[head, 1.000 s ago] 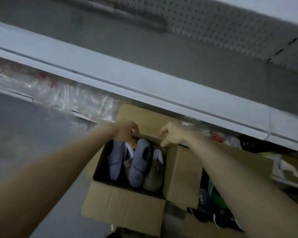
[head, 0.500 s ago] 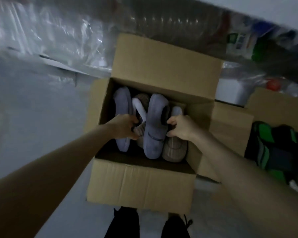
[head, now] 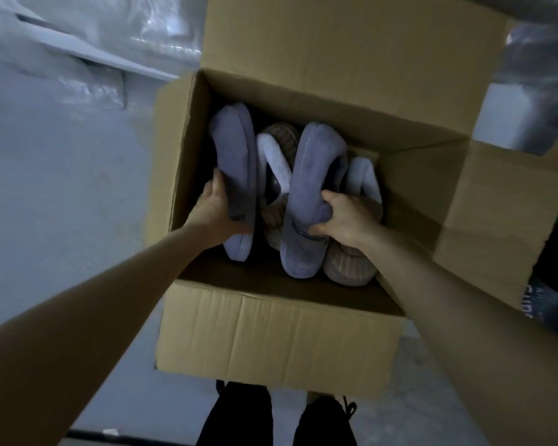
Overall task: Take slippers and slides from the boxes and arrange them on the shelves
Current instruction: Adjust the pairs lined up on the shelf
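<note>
Grey concrete floor (head: pixel 62 194) under an open brown cardboard box (head: pixel 271 333), with both hands inside.
Fingers of the left hand (head: pixel 213 210) curl round a blue-grey plush slipper (head: pixel 236 149) at 9 o'clock in the box. Fingers of the right hand (head: pixel 347 220) squeeze a second blue-grey plush slipper (head: pixel 310 169) at its centre. Ribbed beige slippers (head: pixel 351 268) sit between them and at 4 o'clock. Crinkled clear plastic wrap (head: pixel 94 30) lies at 11 o'clock, and black shoes (head: pixel 239 413) are at 6 o'clock.

Plush cloth slippers (head: pixel 306 188); matt cardboard box (head: pixel 271 336)
</note>
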